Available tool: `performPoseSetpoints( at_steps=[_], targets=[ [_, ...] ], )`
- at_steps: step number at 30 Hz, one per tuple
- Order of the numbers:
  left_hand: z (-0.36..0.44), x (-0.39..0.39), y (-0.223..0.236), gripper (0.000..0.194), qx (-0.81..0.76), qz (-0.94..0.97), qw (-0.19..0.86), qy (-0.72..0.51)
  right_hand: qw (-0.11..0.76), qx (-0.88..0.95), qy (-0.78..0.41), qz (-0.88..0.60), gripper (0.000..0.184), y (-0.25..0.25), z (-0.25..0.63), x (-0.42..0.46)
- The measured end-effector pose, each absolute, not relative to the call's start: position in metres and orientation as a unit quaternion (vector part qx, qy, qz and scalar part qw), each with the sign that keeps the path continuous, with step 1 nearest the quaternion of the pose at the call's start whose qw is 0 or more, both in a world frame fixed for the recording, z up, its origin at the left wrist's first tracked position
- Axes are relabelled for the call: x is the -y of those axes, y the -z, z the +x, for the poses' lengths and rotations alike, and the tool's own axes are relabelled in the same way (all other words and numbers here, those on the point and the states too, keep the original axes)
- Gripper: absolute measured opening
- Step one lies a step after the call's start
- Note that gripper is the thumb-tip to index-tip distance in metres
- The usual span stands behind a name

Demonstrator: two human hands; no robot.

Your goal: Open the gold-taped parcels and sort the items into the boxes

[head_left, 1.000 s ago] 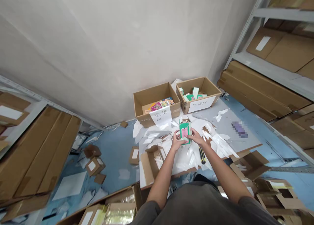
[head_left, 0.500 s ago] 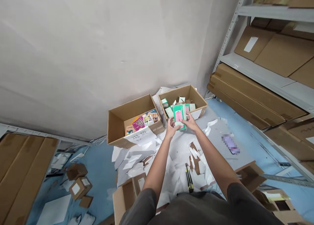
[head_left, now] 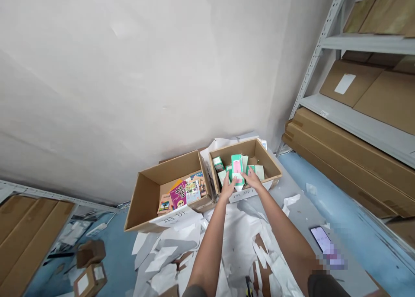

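A small green-and-white carton with a pink panel (head_left: 237, 164) stands tilted up between my hands, over the front of the right cardboard box (head_left: 272, 175). My left hand (head_left: 228, 187) grips its lower left side. At its lower right side is my right hand (head_left: 253, 179), thumb against the carton and fingers partly hidden. Several similar green and white cartons (head_left: 259, 172) lie inside that box, around the held one. A paper label with handwriting (head_left: 242, 195) covers the box's front.
To the left, another open cardboard box (head_left: 142, 202) holds several books (head_left: 178, 195). Torn white paper (head_left: 165, 258) covers much of the table. A utility knife (head_left: 249, 286) lies near me and a phone (head_left: 320, 238) at the right. Shelves (head_left: 363, 119) with cartons stand on the right.
Both hands have moved forward with the green carton, from in front of the right box to over its inside. The view has tilted up, and the carton's loose top flaps no longer show.
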State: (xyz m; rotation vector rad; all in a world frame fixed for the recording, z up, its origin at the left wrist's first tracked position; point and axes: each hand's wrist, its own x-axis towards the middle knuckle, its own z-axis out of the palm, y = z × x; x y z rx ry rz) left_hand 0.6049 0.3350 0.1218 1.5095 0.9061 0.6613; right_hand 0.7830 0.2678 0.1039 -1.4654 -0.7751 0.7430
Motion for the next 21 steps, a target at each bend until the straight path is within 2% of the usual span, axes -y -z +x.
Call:
performPoseSetpoints(
  at_steps=[5, 12, 17, 21],
  targets=[
    [0.576, -0.325, -0.131, 0.076, -0.428, 0.648, 0.556, -0.296, 0.595, 0.309, -0.253, -0.698, 0.067, -0.104, 0.769, -0.246],
    [0.511, -0.283, -0.161, 0.068, -0.375, 0.650, 0.557, -0.355, 0.592, 0.367, -0.205, -0.687, 0.055, -0.160, 0.683, -0.193],
    [0.422, -0.241, -0.181, 0.064, -0.362, 0.688, 0.514, -0.363, 0.546, 0.467, -0.119, -0.685, 0.050, -0.191, 0.595, -0.158],
    [0.318, -0.203, -0.189, 0.059, -0.345, 0.744, 0.456, -0.346, 0.500, 0.543, -0.084, -0.669, 0.051, -0.192, 0.501, -0.131]
  ],
)
